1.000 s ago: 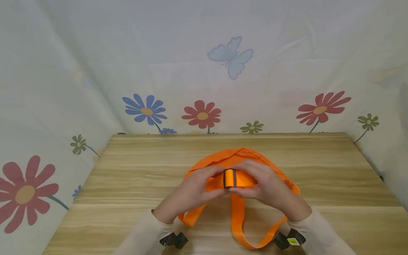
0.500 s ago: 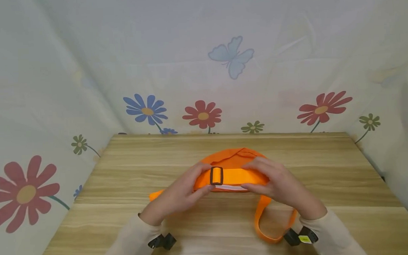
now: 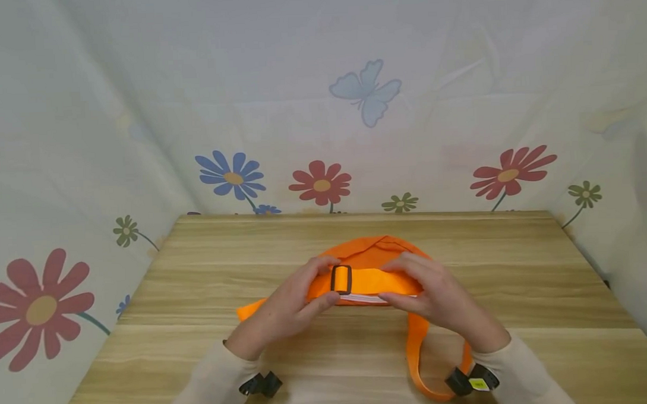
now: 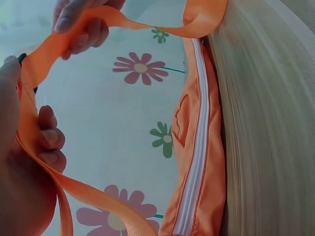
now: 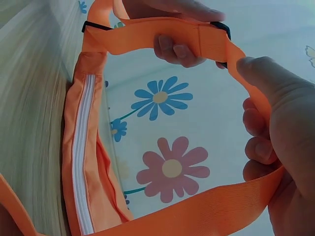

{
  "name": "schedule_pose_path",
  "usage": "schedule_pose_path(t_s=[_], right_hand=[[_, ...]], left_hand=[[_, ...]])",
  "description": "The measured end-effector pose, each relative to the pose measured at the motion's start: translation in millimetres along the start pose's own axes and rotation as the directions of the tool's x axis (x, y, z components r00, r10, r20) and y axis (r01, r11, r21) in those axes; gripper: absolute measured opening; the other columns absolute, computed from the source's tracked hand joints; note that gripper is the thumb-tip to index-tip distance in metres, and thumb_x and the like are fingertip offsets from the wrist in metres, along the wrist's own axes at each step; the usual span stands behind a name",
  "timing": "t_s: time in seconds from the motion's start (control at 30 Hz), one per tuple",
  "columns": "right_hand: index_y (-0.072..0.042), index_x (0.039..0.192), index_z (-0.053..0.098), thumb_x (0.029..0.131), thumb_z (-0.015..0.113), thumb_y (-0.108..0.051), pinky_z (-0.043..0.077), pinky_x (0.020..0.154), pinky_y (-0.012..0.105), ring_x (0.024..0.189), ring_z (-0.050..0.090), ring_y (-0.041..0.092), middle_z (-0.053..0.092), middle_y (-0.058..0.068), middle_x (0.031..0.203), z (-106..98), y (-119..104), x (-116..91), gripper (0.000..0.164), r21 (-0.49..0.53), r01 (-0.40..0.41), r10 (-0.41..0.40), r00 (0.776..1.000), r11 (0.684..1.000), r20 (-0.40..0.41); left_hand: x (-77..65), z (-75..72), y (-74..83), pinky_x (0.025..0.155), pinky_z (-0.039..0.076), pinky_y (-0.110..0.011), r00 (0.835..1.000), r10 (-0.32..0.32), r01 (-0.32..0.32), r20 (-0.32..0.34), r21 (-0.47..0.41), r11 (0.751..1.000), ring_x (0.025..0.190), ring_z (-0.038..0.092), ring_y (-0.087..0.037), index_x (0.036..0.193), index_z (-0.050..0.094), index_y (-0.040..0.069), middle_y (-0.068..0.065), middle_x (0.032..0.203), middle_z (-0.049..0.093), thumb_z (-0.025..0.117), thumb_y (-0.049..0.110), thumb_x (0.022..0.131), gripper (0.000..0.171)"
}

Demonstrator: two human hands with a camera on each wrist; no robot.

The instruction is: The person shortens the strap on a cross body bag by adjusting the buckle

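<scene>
An orange waist bag (image 3: pixel 376 255) with a white zipper (image 4: pixel 200 123) rests on the wooden table, beyond both hands. Its webbing strap (image 3: pixel 378 281) is raised above it and runs straight between the hands. On the strap, next to the left fingertips, sits a black slide buckle (image 3: pixel 349 279). My left hand (image 3: pixel 291 304) pinches the strap by this buckle between thumb and fingers. Farther right, my right hand (image 3: pixel 445 296) grips the strap, fingers curled behind it and thumb in front. A second dark slider (image 5: pixel 97 25) shows near one bag end in the right wrist view.
A loose strap loop (image 3: pixel 417 365) hangs down toward the table under the right forearm. Another orange strap part (image 3: pixel 249 310) pokes out left of the left wrist. Behind the wooden table (image 3: pixel 223 253) stands a pale curtain (image 3: pixel 277 108) printed with flowers and a butterfly.
A second ago the hands were close together at the buckle. They have since moved apart, the buckle going left with the left hand. Over the last half second they hardly move.
</scene>
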State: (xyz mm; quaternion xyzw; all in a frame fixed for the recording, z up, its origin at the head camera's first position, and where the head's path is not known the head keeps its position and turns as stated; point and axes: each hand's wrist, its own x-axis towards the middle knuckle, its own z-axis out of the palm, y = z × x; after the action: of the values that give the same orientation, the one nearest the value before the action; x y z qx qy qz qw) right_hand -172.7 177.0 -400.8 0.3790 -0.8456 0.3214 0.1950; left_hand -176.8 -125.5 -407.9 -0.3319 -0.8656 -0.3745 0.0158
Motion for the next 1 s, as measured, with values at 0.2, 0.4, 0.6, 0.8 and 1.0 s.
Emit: schedule_pose_path(t_s=[0.2,0.4,0.6,0.8,1.0], right_hand=[[-0.013,0.119,0.074,0.089,0.091,-0.028,0.059,0.085,0.027,0.093,0.065,0.011,0.074,-0.004,0.108,4,2,1,0.038,0.017,0.028,-0.028,0.999,0.999,-0.021],[-0.013,0.118,0.074,0.1,0.07,-0.052,0.051,0.084,0.014,0.09,0.063,0.01,0.074,-0.004,0.105,9,3,2,0.043,0.048,0.064,-0.062,0.997,0.997,-0.048],[-0.014,0.12,0.074,0.096,0.083,-0.039,0.056,0.078,0.023,0.09,0.062,0.009,0.073,-0.004,0.106,11,0,3,0.036,0.069,0.036,-0.035,0.999,0.997,-0.027],[-0.013,0.121,0.074,0.092,0.088,-0.032,0.06,0.082,0.028,0.095,0.065,0.011,0.075,-0.004,0.108,15,-4,3,0.037,0.065,0.013,-0.012,1.0,0.998,-0.015],[-0.011,0.12,0.073,0.081,0.095,-0.012,0.059,0.076,0.026,0.09,0.063,0.011,0.074,-0.001,0.106,20,-7,5,0.045,0.089,0.039,-0.036,0.999,0.995,-0.04]], left_hand=[[-0.6,1.8,-0.9,0.113,0.055,-0.05,0.999,0.031,-0.032,-0.013,-0.024,0.999,0.125,0.063,-0.023,0.154,0.044,0.014,-0.009,0.141,0.063,0.07,0.027,0.106,0.056],[0.9,3.9,-0.8,0.111,0.057,-0.048,0.999,0.048,-0.049,-0.018,-0.05,0.998,0.121,0.063,-0.021,0.153,0.044,0.014,-0.008,0.138,0.064,0.07,0.026,0.106,0.055],[1.9,6.1,-1.7,0.107,0.059,-0.042,0.997,0.069,-0.071,-0.028,-0.076,0.995,0.117,0.065,-0.018,0.152,0.043,0.016,-0.006,0.134,0.067,0.07,0.026,0.106,0.055],[3.1,7.7,-0.7,0.102,0.06,-0.035,0.996,0.091,-0.092,-0.016,-0.112,0.989,0.112,0.065,-0.016,0.151,0.042,0.011,-0.006,0.13,0.07,0.069,0.023,0.105,0.055],[4.7,10.1,2.5,0.103,0.06,-0.034,0.996,0.087,-0.086,0.006,-0.123,0.989,0.113,0.067,-0.016,0.151,0.041,0.014,-0.005,0.13,0.072,0.069,0.027,0.105,0.055]])
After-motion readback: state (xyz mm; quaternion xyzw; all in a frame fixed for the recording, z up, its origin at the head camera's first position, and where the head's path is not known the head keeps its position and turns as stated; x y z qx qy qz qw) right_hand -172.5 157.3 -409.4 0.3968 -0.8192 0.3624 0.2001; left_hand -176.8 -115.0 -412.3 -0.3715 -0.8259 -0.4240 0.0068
